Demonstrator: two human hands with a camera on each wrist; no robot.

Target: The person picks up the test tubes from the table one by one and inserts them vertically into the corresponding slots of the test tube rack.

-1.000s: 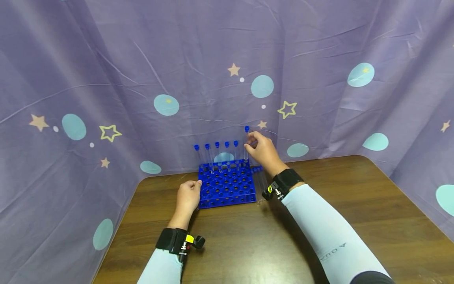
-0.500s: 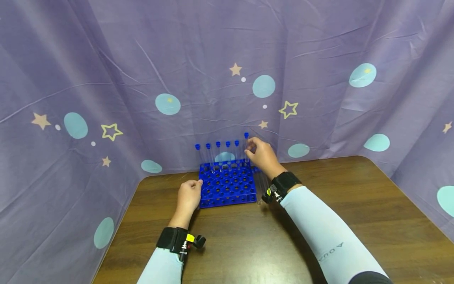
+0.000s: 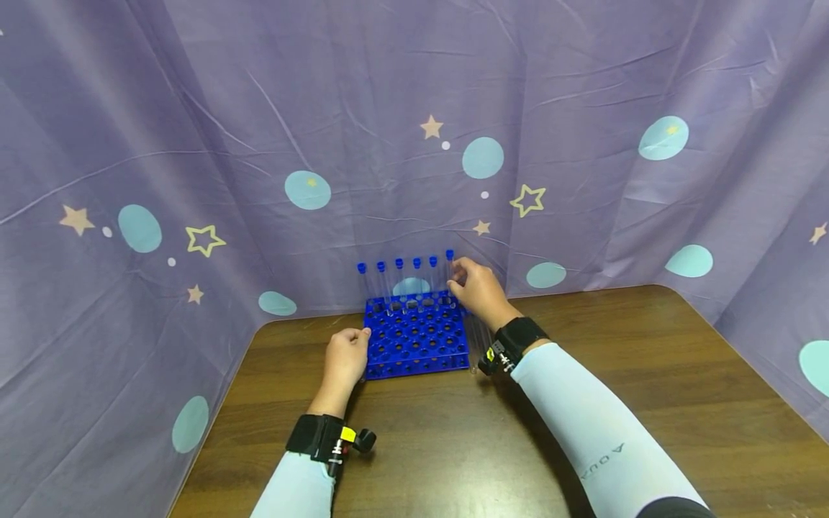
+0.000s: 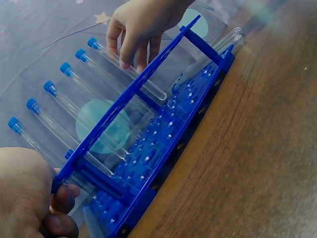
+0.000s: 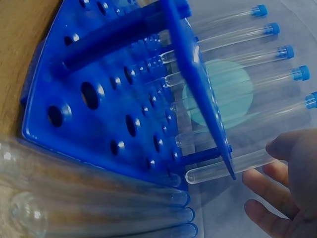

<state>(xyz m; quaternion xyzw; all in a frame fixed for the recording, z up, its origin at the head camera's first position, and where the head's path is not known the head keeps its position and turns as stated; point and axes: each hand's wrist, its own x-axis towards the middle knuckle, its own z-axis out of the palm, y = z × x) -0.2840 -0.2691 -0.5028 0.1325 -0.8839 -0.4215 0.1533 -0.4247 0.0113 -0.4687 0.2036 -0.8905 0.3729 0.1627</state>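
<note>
Blue rack point(image 3: 417, 357), back row — five capped tubes point(image 5: 257, 59); sixth tube point(image 5: 213, 171), partway in, pinched in right hand point(image 3: 481, 289). Left hand point(image 3: 345, 357) clamped on rack edge. Alongside — three lying tubes point(image 5: 124, 212).

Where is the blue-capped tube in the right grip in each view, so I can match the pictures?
Head: the tube is just right of centre, near mid-height.
Left wrist: the tube is upper left, slanting down rightward.
Right wrist: the tube is lower right, its cap not visible.
Shared landmark: the blue rack, in all three.
</note>
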